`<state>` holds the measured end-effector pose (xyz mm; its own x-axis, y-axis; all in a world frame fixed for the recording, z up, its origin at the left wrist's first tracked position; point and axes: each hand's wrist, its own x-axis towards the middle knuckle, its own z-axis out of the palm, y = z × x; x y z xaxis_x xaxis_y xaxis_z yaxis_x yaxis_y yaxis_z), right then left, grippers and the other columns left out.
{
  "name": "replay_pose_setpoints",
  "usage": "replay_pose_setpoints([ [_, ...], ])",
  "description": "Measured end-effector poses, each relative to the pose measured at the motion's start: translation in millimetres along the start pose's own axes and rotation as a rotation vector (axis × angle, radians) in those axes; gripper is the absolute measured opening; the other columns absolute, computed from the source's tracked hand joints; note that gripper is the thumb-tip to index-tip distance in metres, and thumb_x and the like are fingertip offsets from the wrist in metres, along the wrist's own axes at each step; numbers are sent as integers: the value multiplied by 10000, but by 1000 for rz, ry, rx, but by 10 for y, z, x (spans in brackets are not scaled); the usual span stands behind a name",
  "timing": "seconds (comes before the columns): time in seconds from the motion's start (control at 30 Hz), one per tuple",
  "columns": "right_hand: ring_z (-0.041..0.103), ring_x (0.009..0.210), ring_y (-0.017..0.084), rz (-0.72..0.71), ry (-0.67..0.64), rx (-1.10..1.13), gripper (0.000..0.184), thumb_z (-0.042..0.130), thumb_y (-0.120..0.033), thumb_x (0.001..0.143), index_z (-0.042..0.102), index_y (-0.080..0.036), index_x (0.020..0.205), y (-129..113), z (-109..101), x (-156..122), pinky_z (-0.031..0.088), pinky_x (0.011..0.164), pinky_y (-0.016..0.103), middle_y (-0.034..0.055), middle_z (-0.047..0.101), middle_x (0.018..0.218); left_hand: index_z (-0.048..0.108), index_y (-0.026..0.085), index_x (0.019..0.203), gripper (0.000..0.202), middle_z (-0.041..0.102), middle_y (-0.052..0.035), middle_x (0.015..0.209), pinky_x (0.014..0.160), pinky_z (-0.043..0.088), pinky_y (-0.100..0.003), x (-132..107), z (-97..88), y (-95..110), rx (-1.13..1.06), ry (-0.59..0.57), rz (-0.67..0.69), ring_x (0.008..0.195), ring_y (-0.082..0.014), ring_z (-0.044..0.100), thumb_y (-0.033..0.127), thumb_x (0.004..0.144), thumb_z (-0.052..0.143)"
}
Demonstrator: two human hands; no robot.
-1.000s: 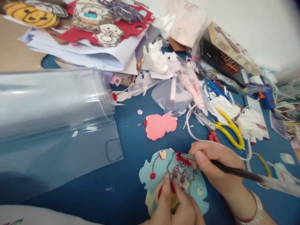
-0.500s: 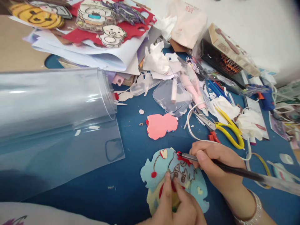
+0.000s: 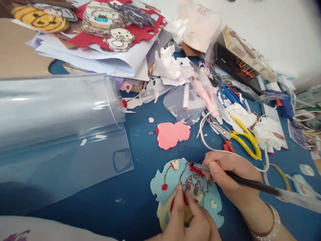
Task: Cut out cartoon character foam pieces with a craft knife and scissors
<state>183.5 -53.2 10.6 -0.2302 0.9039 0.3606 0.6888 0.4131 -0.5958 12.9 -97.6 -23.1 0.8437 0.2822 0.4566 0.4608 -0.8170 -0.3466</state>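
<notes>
While the left hand (image 3: 187, 219) pins the blue cutout (image 3: 187, 187) to the mat (image 3: 140, 187) w/ fingertips together on its drawn face, the right hand (image 3: 232, 175) has fingers clamped on a brush (image 3: 240, 180), tip touching the red patch at the cutout's top edge. Cutout lies near the mat's front edge, partly under the left hand. Pink cutout (image 3: 172, 134) sits just behind it, apart. Scissors (image 3: 238, 137) and a white cord lie close behind the right hand. Clear roll (image 3: 57, 107) fills the left side; bare mat stays open btwn roll and cutout.
</notes>
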Motion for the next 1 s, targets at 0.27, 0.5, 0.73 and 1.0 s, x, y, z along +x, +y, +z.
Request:
replay_pose_setpoints([
  [0.27, 545, 454, 90, -10, -65, 37, 296, 455, -75, 792, 391, -205, 535, -22, -15, 13, 434, 444, 190, -40, 549, 508, 531, 201, 802, 126, 568, 64, 764, 753, 544, -322, 14, 50, 52, 20, 55, -70, 772, -123, 579, 161, 785, 649],
  [0.5, 531, 455, 87, -52, -81, 27, 298, 442, -58, 787, 375, -209, 539, -27, -14, 40, 428, 443, 192, -36, 531, 508, 539, 192, 781, 165, 569, 56, 750, 771, 525, -358, 15, 75, 98, 7, 80, -105, 768, -137, 576, 194, 746, 700],
  [0.73, 543, 475, 92, -40, -79, 21, 290, 440, -64, 797, 386, -210, 553, -30, -15, 8, 441, 459, 200, -34, 546, 523, 544, 186, 768, 146, 565, 54, 735, 774, 519, -359, 12, 74, 90, 15, 85, -109, 768, -137, 574, 198, 755, 689],
  [1.0, 538, 463, 93, -46, -96, 46, 286, 446, -66, 793, 390, -211, 552, -25, -5, 21, 435, 450, 198, -37, 540, 517, 524, 197, 786, 166, 565, 64, 756, 771, 535, -345, -5, 74, 105, 40, 69, -82, 773, -127, 579, 200, 755, 687],
])
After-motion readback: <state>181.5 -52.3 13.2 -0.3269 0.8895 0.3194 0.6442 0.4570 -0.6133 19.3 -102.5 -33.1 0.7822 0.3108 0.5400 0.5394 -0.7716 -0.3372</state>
